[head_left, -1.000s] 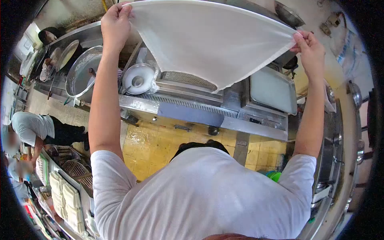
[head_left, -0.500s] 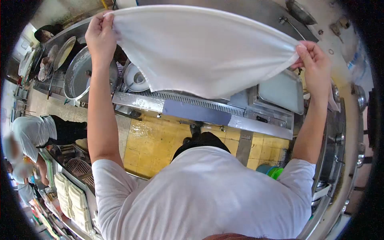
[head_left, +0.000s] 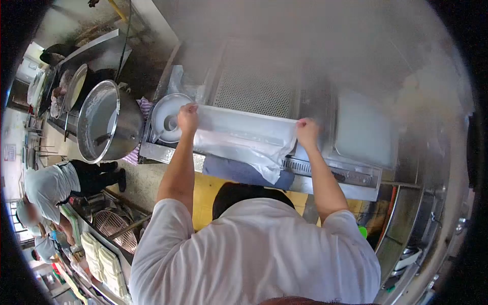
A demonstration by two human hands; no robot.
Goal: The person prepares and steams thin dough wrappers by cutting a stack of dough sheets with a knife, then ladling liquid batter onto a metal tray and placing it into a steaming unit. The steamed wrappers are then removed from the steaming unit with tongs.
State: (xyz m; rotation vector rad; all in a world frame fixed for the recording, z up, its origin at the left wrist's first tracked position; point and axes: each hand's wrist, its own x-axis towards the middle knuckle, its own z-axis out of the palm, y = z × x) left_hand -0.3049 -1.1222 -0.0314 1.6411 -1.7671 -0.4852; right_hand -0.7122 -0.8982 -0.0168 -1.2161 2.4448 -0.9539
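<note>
A white cloth [head_left: 254, 147] is stretched between my two hands at the front of the metal counter, its lower edge hanging in folds towards me. My left hand [head_left: 187, 120] grips its left corner, beside a round white basin [head_left: 162, 108] with a ladle-like utensil in it. My right hand [head_left: 307, 133] has closed on the right corner, left of a pale rectangular tray [head_left: 362, 129]. Just beyond the cloth lies a perforated metal plate [head_left: 254, 89], partly veiled by steam.
Dense steam [head_left: 335, 40] covers the back and right of the counter. On the left stands a large metal pot [head_left: 133, 124] of whitish liquid with a handled utensil in it. A co-worker in a white shirt [head_left: 51, 185] bends over at the left, near folded white cloths [head_left: 104, 262].
Both hands have come down and closer together, bringing the cloth from raised and spread wide to low at the counter's front. The perforated plate and much steam now show.
</note>
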